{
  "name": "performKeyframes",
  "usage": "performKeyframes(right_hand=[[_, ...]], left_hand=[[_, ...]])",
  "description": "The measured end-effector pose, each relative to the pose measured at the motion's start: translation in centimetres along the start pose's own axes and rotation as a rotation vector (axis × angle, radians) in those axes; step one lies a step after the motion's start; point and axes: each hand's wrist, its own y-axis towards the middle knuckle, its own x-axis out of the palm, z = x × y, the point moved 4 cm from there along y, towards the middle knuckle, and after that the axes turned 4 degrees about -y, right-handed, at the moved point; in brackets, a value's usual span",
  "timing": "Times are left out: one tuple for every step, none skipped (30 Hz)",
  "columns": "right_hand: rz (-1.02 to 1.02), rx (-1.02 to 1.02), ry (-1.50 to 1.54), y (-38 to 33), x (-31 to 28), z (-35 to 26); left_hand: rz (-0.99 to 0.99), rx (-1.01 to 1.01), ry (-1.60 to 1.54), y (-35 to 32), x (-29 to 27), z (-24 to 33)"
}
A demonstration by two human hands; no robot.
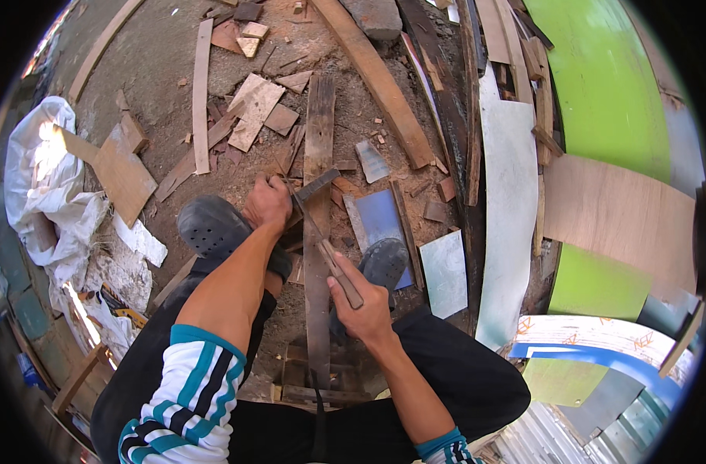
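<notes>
A long dark weathered plank runs away from me between my feet. My right hand grips the wooden handle of a hammer whose metal head lies across the plank near its middle. My left hand is closed at the plank's left edge beside the hammer head; what it holds is hidden. My dark clogs, the left clog and the right clog, stand on either side of the plank.
Wood offcuts and slats litter the dirt ground ahead. A long board lies diagonally. White sacks sit at left. Blue and pale panels, a plywood sheet and green sheet lie at right.
</notes>
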Motion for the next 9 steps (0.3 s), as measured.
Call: performKeyframes(right_hand=[[0.043,-0.077,0.008,-1.1,-0.5,0.0],[0.053,-0.101,-0.019,-3.0,-1.5,-0.1],[0.062,-0.133,-0.047,-5.1,-3.0,-0.4],[0.075,-0.16,-0.074,-6.7,-4.3,-0.7],[0.063,-0.144,-0.052,-7.6,-4.9,-0.6],[0.05,-0.129,-0.03,-8.2,-5.3,-0.6],[0.036,-0.116,-0.007,-8.5,-5.2,-0.6],[0.047,-0.148,-0.057,-7.5,-4.4,-0.5],[0.06,-0.184,-0.109,-4.4,-2.8,0.0]], left_hand=[[-0.001,0.002,0.007,0.0,0.2,0.1],[0.001,-0.011,0.016,-0.1,0.1,-0.1],[0.004,-0.014,0.016,-0.1,0.0,-0.1],[0.004,-0.012,0.018,-0.2,0.1,-0.1],[0.009,-0.008,0.023,0.0,0.1,-0.1],[0.014,-0.009,0.028,0.1,0.0,-0.1],[0.021,-0.011,0.033,0.3,0.0,-0.2],[0.015,-0.006,0.045,0.0,0.2,-0.2],[0.005,0.006,0.056,-0.4,0.4,0.0]])
